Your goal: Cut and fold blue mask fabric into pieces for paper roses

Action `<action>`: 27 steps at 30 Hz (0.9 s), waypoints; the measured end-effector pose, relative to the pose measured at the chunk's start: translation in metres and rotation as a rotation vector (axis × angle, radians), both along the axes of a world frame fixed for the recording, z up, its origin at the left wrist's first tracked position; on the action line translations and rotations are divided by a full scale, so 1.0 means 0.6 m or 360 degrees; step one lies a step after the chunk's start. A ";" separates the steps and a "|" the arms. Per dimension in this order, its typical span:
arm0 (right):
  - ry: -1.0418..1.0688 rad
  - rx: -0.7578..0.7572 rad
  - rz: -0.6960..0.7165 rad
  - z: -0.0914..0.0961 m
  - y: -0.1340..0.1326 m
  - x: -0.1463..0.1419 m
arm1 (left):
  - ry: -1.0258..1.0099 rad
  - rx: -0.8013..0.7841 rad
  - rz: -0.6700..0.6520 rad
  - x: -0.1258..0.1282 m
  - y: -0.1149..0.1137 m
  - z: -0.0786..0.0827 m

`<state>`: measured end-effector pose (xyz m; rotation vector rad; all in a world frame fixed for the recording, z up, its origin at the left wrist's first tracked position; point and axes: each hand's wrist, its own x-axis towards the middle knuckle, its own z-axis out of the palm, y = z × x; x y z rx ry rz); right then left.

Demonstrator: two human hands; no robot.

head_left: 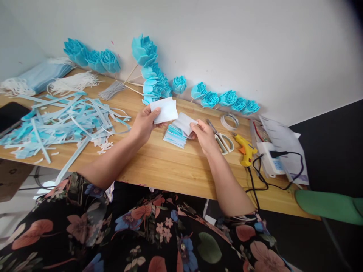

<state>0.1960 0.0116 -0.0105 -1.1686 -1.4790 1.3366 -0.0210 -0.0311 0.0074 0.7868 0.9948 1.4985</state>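
left hand (144, 125): thumb flat on the upper face, other fingers beneath, pinching a pale piece (167, 112). this is near-white with a faint blue cast, roughly rectangular, smooth-faced; its top edge looks doubled and slightly offset, suggesting more than one layer. exact count cannot be told. held above the tabletop (159, 162), near its middle.

right hand (204, 136): thumb and forefinger pinching the right edge of a second piece (183, 121). greyer white, thin, four-sided, tilted; it lies in front of part of the fanned stack (174, 138). whether it touches the stack cannot be told.

fanned stack: on the tabletop, below and between the hands. many thin layers, edges alternating bright blue and white, slipped sideways so that each shows as a narrow stripe.

surroundings: scissors (227, 143) just beyond the right hand, with a yellow glue gun (247, 150) farther right. heap of blue and white strips (65, 124) left of the left hand. blue petalled flowers (144, 49) along the wall.
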 end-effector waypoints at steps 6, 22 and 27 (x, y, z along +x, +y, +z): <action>0.0200 0.0026 -0.0137 0.012 0.006 0.008 | 0.0015 -0.0032 0.0003 0.000 0.003 -0.003; -0.0005 0.0178 -0.0144 0.014 -0.002 0.003 | -0.0196 -0.0102 -0.0051 0.001 0.001 0.007; 0.0189 0.0030 -0.0200 0.016 0.004 0.007 | -0.0314 -0.0153 -0.0025 -0.001 0.008 -0.003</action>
